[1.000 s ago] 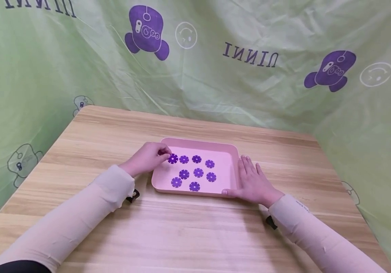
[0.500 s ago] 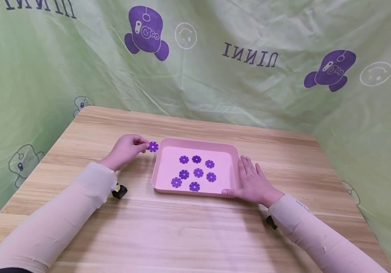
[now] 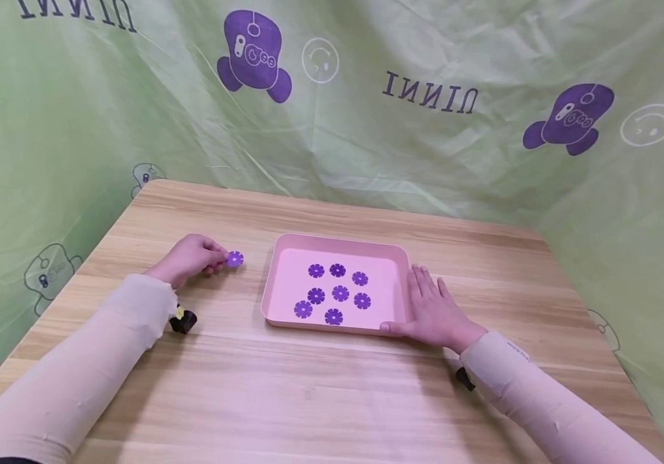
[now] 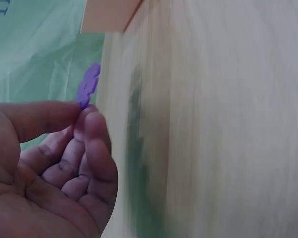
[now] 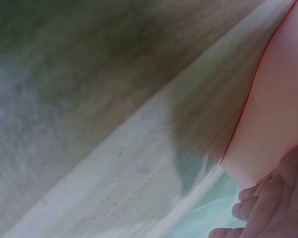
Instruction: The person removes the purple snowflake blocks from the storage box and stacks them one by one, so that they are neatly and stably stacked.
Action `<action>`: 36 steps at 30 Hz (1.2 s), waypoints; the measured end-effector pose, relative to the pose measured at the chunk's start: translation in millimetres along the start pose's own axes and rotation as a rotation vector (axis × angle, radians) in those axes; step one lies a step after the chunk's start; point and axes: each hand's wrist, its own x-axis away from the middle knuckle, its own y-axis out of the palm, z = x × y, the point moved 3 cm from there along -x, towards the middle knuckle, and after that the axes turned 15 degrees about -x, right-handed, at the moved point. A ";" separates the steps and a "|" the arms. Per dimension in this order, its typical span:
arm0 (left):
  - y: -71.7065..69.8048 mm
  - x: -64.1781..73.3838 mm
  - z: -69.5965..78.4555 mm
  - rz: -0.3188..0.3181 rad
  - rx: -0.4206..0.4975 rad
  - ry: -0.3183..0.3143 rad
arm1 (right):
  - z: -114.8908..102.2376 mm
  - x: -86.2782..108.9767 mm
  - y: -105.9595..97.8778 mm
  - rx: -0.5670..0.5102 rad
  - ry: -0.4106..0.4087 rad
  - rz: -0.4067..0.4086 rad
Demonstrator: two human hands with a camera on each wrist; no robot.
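Note:
Between thumb and fingertips, my left hand [image 3: 189,259] pinches a purple notched plastic disc [image 3: 235,259], to the left of the pink tray [image 3: 270,283]. In the left wrist view the same disc [image 4: 89,85] sticks out past the thumb tip, held above the wood. My right hand [image 3: 433,314] lies against the tray's right side, fingers straight along the outer wall and thumb at the front rim. Several more purple discs [image 3: 340,293] lie flat and spread out inside the tray. The right wrist view shows the tray's outer wall [image 5: 268,104] beside my fingers.
The tray stands on a light wooden table [image 3: 308,399]. A green printed cloth [image 3: 343,148] hangs behind the table and at both sides. Small black devices [image 3: 183,320] sit under both wrists.
My left hand has lifted one purple disc out of the tray's upper left and carried it left, past the rim. The right hand stays at the tray's side.

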 end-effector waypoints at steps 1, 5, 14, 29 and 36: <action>-0.7 0.0 -2.4 -0.014 -0.001 -0.002 | -0.1 0.2 -0.2 0.001 0.000 -0.002; -3.1 0.4 -8.9 -0.062 0.014 -0.013 | 0.2 1.6 -0.7 -0.002 0.006 -0.008; -9.7 3.0 -17.5 -0.096 -0.022 -0.069 | -0.8 1.0 -0.6 -0.004 0.003 -0.010; -12.9 3.4 -24.3 -0.049 -0.090 -0.078 | -0.9 -1.2 0.8 -0.004 -0.010 0.003; -14.8 3.5 -27.4 -0.036 -0.105 -0.073 | 0.2 -1.3 1.1 -0.011 -0.004 0.003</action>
